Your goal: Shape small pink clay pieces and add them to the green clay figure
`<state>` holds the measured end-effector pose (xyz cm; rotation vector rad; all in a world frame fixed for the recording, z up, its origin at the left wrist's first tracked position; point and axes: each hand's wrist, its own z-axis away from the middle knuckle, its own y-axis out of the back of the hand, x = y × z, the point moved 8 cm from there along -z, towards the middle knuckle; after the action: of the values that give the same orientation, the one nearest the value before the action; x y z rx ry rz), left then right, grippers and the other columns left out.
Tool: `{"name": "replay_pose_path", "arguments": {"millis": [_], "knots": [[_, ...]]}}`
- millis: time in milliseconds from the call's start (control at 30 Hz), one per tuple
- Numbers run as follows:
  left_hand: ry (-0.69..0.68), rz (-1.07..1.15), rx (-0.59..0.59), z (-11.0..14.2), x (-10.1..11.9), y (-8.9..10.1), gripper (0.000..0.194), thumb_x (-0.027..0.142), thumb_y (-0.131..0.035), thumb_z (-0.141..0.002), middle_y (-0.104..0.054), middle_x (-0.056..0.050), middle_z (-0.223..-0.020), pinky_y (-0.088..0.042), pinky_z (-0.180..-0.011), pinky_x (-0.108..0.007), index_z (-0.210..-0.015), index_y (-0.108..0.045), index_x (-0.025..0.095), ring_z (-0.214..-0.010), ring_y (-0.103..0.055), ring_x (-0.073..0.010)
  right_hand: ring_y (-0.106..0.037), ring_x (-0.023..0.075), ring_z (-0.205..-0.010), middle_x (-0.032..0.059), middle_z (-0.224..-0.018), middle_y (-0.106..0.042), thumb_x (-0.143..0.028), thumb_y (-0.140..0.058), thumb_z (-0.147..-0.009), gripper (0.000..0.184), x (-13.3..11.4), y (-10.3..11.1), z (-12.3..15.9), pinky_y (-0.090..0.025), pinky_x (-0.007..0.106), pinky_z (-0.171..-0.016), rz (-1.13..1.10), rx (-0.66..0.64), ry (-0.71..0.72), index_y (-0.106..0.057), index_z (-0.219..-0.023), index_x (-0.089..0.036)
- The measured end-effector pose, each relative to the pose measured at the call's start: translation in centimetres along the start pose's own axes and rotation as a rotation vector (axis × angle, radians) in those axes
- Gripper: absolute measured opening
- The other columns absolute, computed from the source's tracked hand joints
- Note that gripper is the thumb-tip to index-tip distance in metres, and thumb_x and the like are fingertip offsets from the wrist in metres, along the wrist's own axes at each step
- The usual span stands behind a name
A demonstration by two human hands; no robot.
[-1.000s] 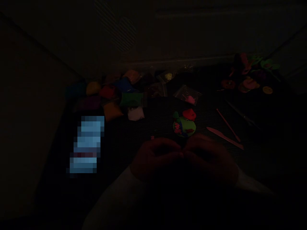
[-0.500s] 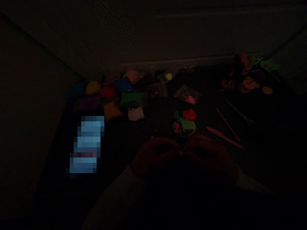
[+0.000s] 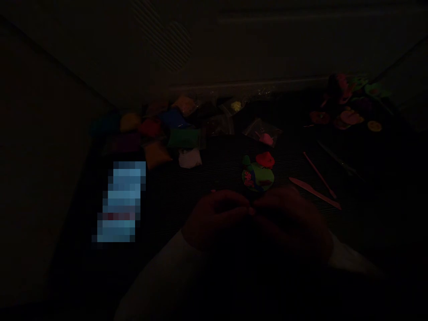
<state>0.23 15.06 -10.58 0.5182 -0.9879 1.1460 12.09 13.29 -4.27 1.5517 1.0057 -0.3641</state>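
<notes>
The scene is very dark. My left hand [image 3: 217,218] and my right hand [image 3: 290,223] meet at the fingertips, thumbs and fingers pinched. A small pinkish bit [image 3: 251,210] shows between the fingertips; it may be clay, but I cannot make out its shape. Just beyond my hands lies a round green clay piece [image 3: 265,171] with a red hat-like part [image 3: 265,159], a dark green lump and pink squiggles on it. A tiny pink scrap [image 3: 213,191] sits behind my left hand. Right of my right hand lie a pink modelling knife [image 3: 314,192] and a thin pink stick tool [image 3: 319,174].
Several bags of coloured clay, among them a green bag [image 3: 183,138] and an orange bag [image 3: 156,154], lie at the back left. A pixelated bright screen [image 3: 122,200] is at left. Clay figures [image 3: 349,118] stand at the back right, near dark scissors-like tool [image 3: 341,161].
My right hand's fingers have shifted slightly and look more blurred, and the pinkish bit at the fingertips shows more. My left hand stays almost where it was.
</notes>
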Motion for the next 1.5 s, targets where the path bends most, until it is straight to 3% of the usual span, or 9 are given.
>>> {"name": "replay_pose_path", "arguments": {"millis": [133,300,800,1000,1200,1333,1500], "knots": [[0.007,0.013,0.025,0.0,-0.3,0.0,0.013,0.023,-0.064,-0.061,-0.064,0.002,-0.07,-0.044,-0.064,-0.021,-0.072,-0.059,0.017,-0.067,-0.058,-0.0095,-0.052,0.0145,-0.078,0.0009,-0.081,-0.059,-0.026,-0.058,-0.067,0.022,-0.8,0.4,0.0,-0.035,0.033,-0.073,0.201,0.066,0.107,-0.055,-0.088,-0.021],[0.013,0.023,0.033,0.0,-0.4,-0.1,0.015,0.023,-0.063,-0.061,-0.064,0.002,-0.072,-0.046,-0.065,-0.021,-0.073,-0.058,0.017,-0.068,-0.058,-0.0092,-0.053,0.0141,-0.074,-0.0006,-0.08,-0.061,-0.023,-0.058,-0.067,0.02,-1.3,0.2,-0.2,-0.032,0.033,-0.069,0.273,0.052,0.157,-0.055,-0.087,-0.021],[-0.051,-0.043,0.065,0.0,0.0,0.4,0.014,0.025,-0.061,-0.063,-0.064,0.002,-0.077,-0.045,-0.068,-0.02,-0.076,-0.059,0.019,-0.073,-0.058,-0.0092,-0.052,0.0144,-0.075,-0.0003,-0.081,-0.061,-0.022,-0.056,-0.068,0.015,-0.9,0.1,-0.3,-0.03,0.032,-0.069,0.333,0.052,0.147,-0.056,-0.083,-0.02],[-0.113,-0.241,0.172,0.4,0.4,1.4,0.018,0.031,-0.057,-0.067,-0.062,0.001,-0.081,-0.044,-0.069,-0.022,-0.081,-0.058,0.02,-0.075,-0.057,-0.0112,-0.051,0.0141,-0.076,0.0006,-0.086,-0.061,-0.024,-0.054,-0.071,0.015,0.3,-0.3,-0.8,-0.029,0.032,-0.07,0.461,0.0,0.159,-0.057,-0.086,-0.02],[-0.261,-0.447,0.243,0.5,1.3,0.1,0.035,0.03,-0.053,-0.07,-0.059,0.002,-0.084,-0.043,-0.068,-0.024,-0.103,-0.045,0.027,-0.072,-0.055,-0.0103,-0.05,0.0147,-0.074,0.0006,-0.085,-0.061,-0.025,-0.051,-0.074,0.015,0.6,-1.0,-1.6,-0.027,0.033,-0.067,0.579,-0.078,0.187,-0.058,-0.086,-0.02],[-0.323,-0.608,0.34,0.6,2.2,-0.2,0.039,0.031,-0.053,-0.069,-0.057,0.001,-0.085,-0.041,-0.075,-0.028,-0.107,-0.041,0.026,-0.076,-0.054,-0.0122,-0.049,0.0154,-0.076,0.0013,-0.085,-0.061,-0.027,-0.049,-0.075,0.018,0.6,-1.4,-1.6,-0.026,0.034,-0.067,0.596,-0.117,0.216,-0.057,-0.089,-0.02],[-0.338,-0.676,0.366,0.5,2.4,-0.4,0.041,0.029,-0.051,-0.071,-0.057,0.002,-0.08,-0.039,-0.078,-0.031,-0.11,-0.037,0.026,-0.076,-0.053,-0.013,-0.047,0.0151,-0.074,0.0006,-0.084,-0.061,-0.026,-0.048,-0.075,0.016,0.7,-1.7,-1.5,-0.025,0.034,-0.066,0.624,-0.107,0.221,-0.058,-0.088,-0.021]]}}
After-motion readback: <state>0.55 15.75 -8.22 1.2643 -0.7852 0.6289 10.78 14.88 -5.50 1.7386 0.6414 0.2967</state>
